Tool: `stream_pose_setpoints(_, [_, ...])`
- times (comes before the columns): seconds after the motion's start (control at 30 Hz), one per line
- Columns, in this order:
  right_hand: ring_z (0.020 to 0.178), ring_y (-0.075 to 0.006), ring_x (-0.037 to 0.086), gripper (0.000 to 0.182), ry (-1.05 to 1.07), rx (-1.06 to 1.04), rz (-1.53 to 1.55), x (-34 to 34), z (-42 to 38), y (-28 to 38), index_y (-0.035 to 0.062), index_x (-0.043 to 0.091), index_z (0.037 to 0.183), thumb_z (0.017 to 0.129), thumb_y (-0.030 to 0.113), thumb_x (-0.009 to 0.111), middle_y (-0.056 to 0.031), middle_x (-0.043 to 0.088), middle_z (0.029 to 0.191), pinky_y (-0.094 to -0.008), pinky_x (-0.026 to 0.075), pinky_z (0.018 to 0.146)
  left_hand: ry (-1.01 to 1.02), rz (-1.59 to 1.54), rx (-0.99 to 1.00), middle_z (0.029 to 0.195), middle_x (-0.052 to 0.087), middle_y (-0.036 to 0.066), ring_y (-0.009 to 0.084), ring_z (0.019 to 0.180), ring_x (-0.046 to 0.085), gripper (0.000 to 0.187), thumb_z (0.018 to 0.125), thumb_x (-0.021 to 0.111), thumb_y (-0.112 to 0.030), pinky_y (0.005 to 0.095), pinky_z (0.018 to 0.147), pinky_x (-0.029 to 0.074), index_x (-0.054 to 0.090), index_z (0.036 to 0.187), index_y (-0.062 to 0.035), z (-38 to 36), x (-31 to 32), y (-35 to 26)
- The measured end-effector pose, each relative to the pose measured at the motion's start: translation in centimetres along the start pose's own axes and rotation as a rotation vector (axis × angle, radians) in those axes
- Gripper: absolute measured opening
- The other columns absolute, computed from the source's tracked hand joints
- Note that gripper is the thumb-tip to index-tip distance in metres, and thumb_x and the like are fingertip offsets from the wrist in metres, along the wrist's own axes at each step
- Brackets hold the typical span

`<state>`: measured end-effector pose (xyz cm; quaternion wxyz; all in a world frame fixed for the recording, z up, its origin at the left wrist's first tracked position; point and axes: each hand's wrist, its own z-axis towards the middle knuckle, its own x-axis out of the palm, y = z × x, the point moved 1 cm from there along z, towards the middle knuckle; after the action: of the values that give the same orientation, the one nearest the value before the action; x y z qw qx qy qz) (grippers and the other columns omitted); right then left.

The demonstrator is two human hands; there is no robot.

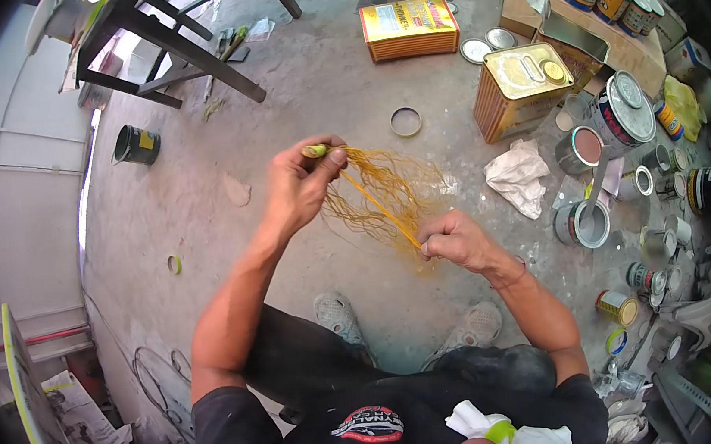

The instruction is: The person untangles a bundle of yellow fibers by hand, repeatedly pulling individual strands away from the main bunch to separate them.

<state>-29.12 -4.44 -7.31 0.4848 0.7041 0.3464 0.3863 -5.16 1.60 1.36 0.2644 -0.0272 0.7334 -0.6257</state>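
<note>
A bundle of wavy yellow-brown strands (386,186) hangs loose between my two hands. My left hand (299,180) is closed round its top end, where a yellow-green wrapped piece (315,151) shows by the fingers. Lower and to the right, my right hand (454,240) is closed on some of the strands, which run taut and straight between the hands. The other strands spread out in a loose fan around them.
A thinner tin (411,29) lies ahead, and a metal can (523,83) stands to its right. Paint cans (582,225) crowd the right side near a crumpled cloth (517,177). A black trestle (181,45) and a dark can (137,145) are at the left.
</note>
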Motion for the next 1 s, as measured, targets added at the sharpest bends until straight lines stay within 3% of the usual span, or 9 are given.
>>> stream_pose_setpoints(0.1, [0.071,-0.0133,0.055,0.018,0.001,0.116,-0.093,-0.4,-0.3,0.4,-0.0046,0.065,0.073,0.074,0.011,0.056,-0.0066,0.06,0.07,-0.0265,0.043,0.067,-0.197,0.015,0.07,0.086,0.067,0.003,0.0084,0.075,0.058,0.023,0.093,0.066,-0.02,0.0227,0.065,0.045,0.068,0.107,-0.0016,1.8,-3.5,0.4])
stream_pose_setpoints(0.3, [0.064,-0.0207,0.056,0.021,-0.108,-0.163,-0.292,-1.6,-1.0,-1.8,0.0002,0.069,0.075,0.073,0.017,0.056,-0.0116,0.06,0.069,-0.0331,0.043,0.06,-0.657,0.01,0.207,0.089,0.067,0.004,0.0093,0.077,0.058,0.024,0.094,0.066,-0.02,0.0237,0.067,0.045,0.066,0.107,-0.0003,3.5,-13.4,2.8])
stream_pose_setpoints(0.5, [0.088,-0.0218,0.057,0.018,0.009,-0.152,-0.425,-0.5,-2.6,0.0,0.004,0.071,0.076,0.074,0.017,0.059,-0.0115,0.064,0.085,-0.0328,0.045,0.079,-0.962,0.009,0.311,0.085,0.068,0.004,0.0091,0.073,0.058,0.02,0.093,0.066,-0.018,0.0234,0.066,0.046,0.068,0.101,0.0005,4.5,-17.3,6.2])
stream_pose_setpoints(0.6, [0.098,-0.0259,0.056,0.016,0.034,-0.355,-0.278,-0.8,-4.7,2.5,0.005,0.072,0.072,0.074,0.018,0.062,-0.0144,0.063,0.101,-0.0366,0.043,0.087,-1.022,0.116,0.217,0.09,0.067,0.005,0.0118,0.079,0.061,0.024,0.093,0.066,-0.017,0.0253,0.066,0.047,0.065,0.106,0.0024,4.0,-21.1,8.8])
stream_pose_setpoints(0.67, [0.1,-0.0285,0.056,0.019,0.397,-0.397,0.118,-3.2,-7.3,3.6,0.0031,0.07,0.068,0.076,0.02,0.065,-0.0172,0.059,0.113,-0.0388,0.043,0.088,-1.278,0.516,-0.128,0.09,0.067,0.004,0.0119,0.075,0.06,0.025,0.094,0.064,-0.02,0.0258,0.062,0.047,0.065,0.107,0.0013,2.8,-25.7,11.2])
stream_pose_setpoints(0.7, [0.1,-0.0281,0.056,0.023,0.274,-0.479,0.228,-4.5,-8.9,3.7,0.0022,0.069,0.065,0.077,0.021,0.066,-0.0167,0.061,0.109,-0.0392,0.043,0.088,-1.287,0.508,-0.117,0.09,0.067,0.004,0.0119,0.075,0.06,0.025,0.094,0.064,-0.02,0.0258,0.062,0.047,0.065,0.107,0.0013,2.0,-27.3,13.2])
stream_pose_setpoints(0.77, [0.099,-0.0277,0.057,0.027,0.131,-0.558,0.35,-5.7,-10.3,3.7,0.0012,0.067,0.062,0.079,0.023,0.067,-0.0162,0.062,0.106,-0.0397,0.044,0.087,-0.932,0.112,-0.311,0.08,0.066,0.001,0.0116,0.069,0.059,0.025,0.095,0.062,-0.024,0.0251,0.065,0.047,0.068,0.106,-0.0029,0.8,-29.0,17.3])
stream_pose_setpoints(0.9, [0.089,-0.0255,0.061,0.021,-0.096,-0.482,0.079,-6.0,-7.5,5.3,-0.0003,0.067,0.071,0.081,0.018,0.067,-0.0146,0.065,0.095,-0.0357,0.048,0.078,-0.121,0.408,-0.191,0.087,0.064,0.0,0.0108,0.073,0.055,0.029,0.096,0.061,-0.027,0.0266,0.068,0.046,0.066,0.11,-0.0028,2.9,-16.0,6.4])
stream_pose_setpoints(1.0, [0.086,-0.0245,0.063,0.017,-0.167,-0.384,-0.29,-3.2,-4.6,6.0,-0.0009,0.067,0.085,0.082,0.016,0.068,-0.0148,0.066,0.093,-0.0342,0.05,0.074,0.031,0.549,-0.066,0.088,0.063,0.0,0.0102,0.077,0.055,0.025,0.097,0.058,-0.023,0.0252,0.073,0.045,0.065,0.109,-0.0018,2.1,-8.5,-1.5])
